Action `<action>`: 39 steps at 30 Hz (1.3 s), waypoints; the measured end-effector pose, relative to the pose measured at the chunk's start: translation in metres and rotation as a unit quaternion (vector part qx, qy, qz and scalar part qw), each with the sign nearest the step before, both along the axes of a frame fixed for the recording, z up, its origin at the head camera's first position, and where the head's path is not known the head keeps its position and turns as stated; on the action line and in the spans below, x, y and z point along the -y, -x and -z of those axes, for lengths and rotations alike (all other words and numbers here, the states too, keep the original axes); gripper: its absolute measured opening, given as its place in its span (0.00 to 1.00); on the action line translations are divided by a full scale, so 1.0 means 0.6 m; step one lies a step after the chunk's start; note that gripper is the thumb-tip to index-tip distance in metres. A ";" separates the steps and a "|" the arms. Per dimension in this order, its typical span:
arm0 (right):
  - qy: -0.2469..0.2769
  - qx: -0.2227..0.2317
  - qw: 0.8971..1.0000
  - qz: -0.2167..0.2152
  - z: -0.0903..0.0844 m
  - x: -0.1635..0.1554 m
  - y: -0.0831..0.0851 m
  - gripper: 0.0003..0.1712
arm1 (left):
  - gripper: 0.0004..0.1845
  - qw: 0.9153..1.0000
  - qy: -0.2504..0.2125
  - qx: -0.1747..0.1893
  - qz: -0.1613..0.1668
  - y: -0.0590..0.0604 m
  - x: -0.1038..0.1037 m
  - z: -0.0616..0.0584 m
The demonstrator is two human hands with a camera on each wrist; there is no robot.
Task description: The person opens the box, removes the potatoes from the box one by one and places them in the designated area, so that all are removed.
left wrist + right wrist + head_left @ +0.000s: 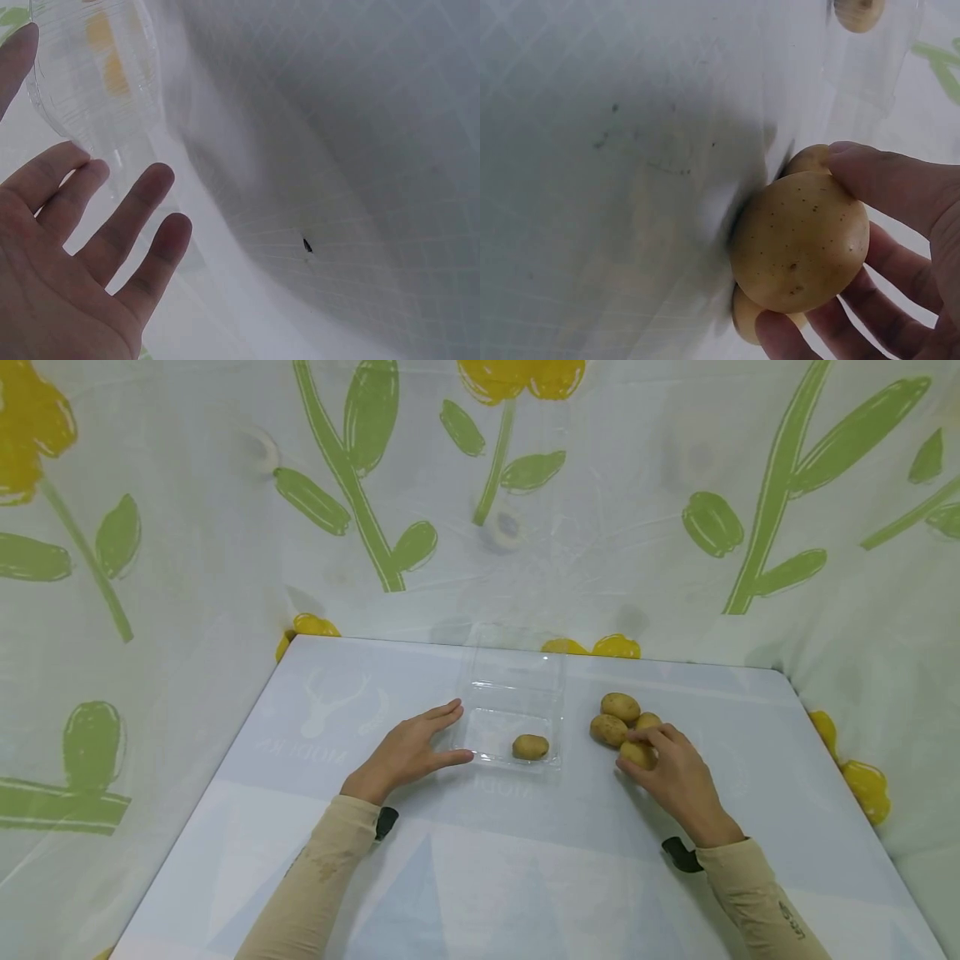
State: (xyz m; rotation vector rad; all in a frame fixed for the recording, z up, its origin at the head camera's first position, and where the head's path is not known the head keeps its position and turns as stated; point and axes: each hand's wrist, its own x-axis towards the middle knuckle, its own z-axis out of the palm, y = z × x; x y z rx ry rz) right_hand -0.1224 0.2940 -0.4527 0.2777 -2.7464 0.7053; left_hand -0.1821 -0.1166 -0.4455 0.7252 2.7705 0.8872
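A clear plastic clamshell box (491, 727) lies with its lid raised or folded back, and one potato (530, 747) sits in its front right corner. My left hand (408, 747) is at the box's left side, fingers and thumb spread; in the left wrist view its fingertips (91, 171) come up to the clear wall. To the right of the box, my right hand (678, 781) pinches the nearest potato (801, 241) of a small cluster between thumb and fingers. Several more potatoes (608, 730) lie against it on the far side.
The table (480, 860) has a pale printed cover. Behind it and at both sides hang white curtains (600, 568) with green and yellow flowers, close to the table's edges.
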 end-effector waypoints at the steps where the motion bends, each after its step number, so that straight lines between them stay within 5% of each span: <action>1: -0.002 0.000 1.000 0.001 0.000 0.000 0.000 0.23 | 0.48 1.000 0.000 -0.001 0.000 0.000 0.000 0.000; 23: -0.013 -0.040 0.999 -0.006 -0.006 0.003 -0.005 0.23 | 0.47 1.000 0.004 0.000 -0.001 0.003 0.002 -0.002; 39: 0.040 -0.034 0.998 -0.033 -0.033 0.017 -0.005 0.21 | 0.48 1.000 0.010 0.000 0.002 -0.001 -0.002 0.003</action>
